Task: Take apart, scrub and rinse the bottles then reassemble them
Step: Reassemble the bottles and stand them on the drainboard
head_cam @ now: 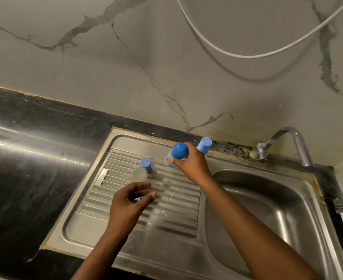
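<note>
Bottles: three, clear plastic, blue-capped. Dark-capped bottle point(178, 151) gripped round its cap by right hand point(191, 164), presumably for unscrewing. Pale-capped bottle point(204, 145) standing just behind that hand. Third bottle point(142, 170) resting just beyond left hand point(128, 203), whose half-curled fingers may pinch something small; cannot tell.

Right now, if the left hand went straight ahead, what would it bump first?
Most likely the clear round piece just ahead of the left hand on the drainboard, with a light blue cap right behind it; depth is hard to judge from one view.
</note>
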`<action>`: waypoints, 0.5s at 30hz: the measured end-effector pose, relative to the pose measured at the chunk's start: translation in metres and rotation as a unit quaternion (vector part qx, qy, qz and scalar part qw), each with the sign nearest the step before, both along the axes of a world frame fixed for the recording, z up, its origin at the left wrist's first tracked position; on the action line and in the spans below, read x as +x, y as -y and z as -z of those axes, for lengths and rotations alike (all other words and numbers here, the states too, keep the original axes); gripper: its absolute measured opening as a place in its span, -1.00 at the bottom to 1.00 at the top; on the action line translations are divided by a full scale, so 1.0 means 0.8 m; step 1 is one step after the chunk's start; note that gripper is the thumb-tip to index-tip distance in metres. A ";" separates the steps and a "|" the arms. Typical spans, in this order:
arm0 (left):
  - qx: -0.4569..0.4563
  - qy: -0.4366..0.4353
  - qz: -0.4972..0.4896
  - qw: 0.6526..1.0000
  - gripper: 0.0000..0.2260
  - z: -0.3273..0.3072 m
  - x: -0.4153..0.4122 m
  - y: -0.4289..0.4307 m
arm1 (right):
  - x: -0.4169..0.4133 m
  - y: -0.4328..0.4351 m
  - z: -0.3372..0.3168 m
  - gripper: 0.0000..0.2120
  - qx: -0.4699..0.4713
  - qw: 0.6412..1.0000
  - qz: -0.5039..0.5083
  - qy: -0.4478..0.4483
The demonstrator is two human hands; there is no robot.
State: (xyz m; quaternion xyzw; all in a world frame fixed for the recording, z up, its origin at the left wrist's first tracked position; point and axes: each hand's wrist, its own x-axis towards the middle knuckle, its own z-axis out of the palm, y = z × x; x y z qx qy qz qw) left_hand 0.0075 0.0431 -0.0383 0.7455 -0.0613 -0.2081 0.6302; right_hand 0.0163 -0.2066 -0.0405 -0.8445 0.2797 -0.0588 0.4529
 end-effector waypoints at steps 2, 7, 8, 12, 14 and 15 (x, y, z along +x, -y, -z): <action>0.000 -0.003 -0.005 1.000 -0.79 0.002 0.004 -0.003 | 0.013 0.004 0.014 -0.55 -0.012 1.000 0.016 -0.009; -0.010 -0.011 -0.011 1.000 -0.82 0.008 0.010 -0.008 | 0.037 0.010 0.035 -0.57 -0.053 0.997 0.041 -0.028; -0.011 -0.014 -0.012 1.000 -0.82 0.009 0.011 -0.009 | 0.042 0.011 0.037 -0.56 -0.057 0.997 0.045 -0.033; -0.010 -0.019 -0.019 1.000 -0.80 0.013 0.015 -0.014 | 0.057 0.014 0.037 -0.57 -0.070 0.995 0.058 -0.048; -0.010 -0.025 -0.025 0.999 -0.79 0.015 0.016 -0.015 | 0.061 0.015 0.038 -0.57 -0.069 0.994 0.064 -0.052; -0.011 -0.026 -0.027 0.999 -0.79 0.015 0.016 -0.016 | 0.062 0.016 0.039 -0.57 -0.067 0.994 0.066 -0.055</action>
